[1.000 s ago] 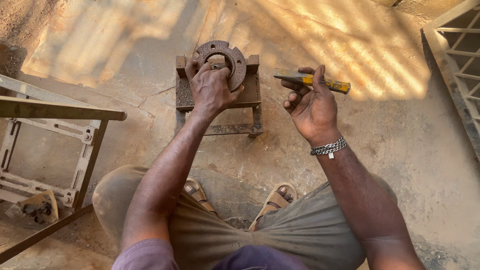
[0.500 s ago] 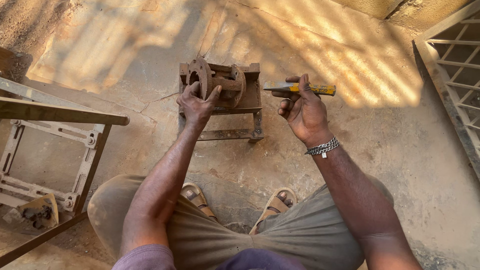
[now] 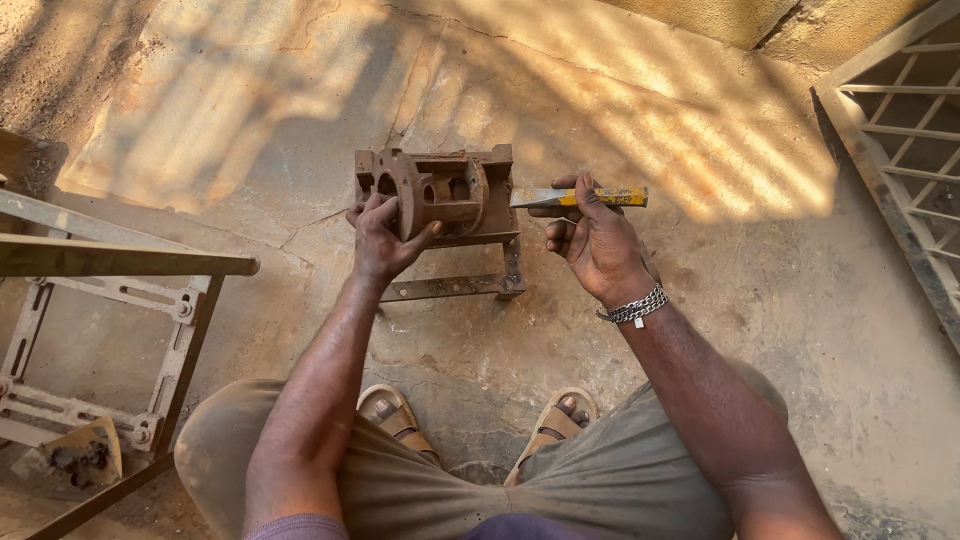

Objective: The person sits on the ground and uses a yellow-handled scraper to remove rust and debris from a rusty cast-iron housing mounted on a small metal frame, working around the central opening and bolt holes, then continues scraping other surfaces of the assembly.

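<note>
Dusty concrete floor (image 3: 700,300) carries a rusty metal stand (image 3: 450,215), where the left hand (image 3: 385,240) grips a round rusty part (image 3: 408,195) upright and the right hand (image 3: 595,240) clutches a yellow-handled chisel (image 3: 580,197) just beside it

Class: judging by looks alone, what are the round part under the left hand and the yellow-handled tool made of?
Rusty round flanged part: probably iron or steel, rough brown rust and a dull surface. Yellow-handled tool in the right hand: grey metal tip; the chipped yellow handle may be paint or plastic.
</note>
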A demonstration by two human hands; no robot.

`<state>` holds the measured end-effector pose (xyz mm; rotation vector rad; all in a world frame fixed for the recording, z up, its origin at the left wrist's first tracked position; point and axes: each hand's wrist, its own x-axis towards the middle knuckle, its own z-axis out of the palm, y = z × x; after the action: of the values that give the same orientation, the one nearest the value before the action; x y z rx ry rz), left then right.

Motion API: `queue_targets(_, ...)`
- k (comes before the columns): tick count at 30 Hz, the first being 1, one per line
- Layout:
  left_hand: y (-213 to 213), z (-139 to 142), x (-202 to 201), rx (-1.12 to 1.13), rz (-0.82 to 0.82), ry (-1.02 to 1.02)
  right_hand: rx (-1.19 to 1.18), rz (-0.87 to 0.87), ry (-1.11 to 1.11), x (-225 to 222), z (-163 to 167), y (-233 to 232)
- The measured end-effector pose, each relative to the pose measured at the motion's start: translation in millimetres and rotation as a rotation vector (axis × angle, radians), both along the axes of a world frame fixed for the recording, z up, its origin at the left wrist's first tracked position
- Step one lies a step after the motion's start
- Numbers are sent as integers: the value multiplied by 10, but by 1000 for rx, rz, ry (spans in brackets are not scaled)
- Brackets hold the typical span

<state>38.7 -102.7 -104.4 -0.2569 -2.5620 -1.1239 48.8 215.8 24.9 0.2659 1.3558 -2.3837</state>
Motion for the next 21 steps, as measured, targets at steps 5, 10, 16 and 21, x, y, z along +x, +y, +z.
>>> queue_targets(5, -174, -41, 145, -50, 45, -221, 10, 31, 15, 41, 4, -21)
queue_targets(10, -38, -57, -21, 260, 244, -421, 30, 80, 47, 58, 33, -71)
queue_targets(16, 327, -6, -345, 397, 495, -409, 214, 121, 96, 116, -43, -115)
queue_targets(21, 478, 148, -295, 587, 563, -411, 348, 140, 164, 132, -178, -124)
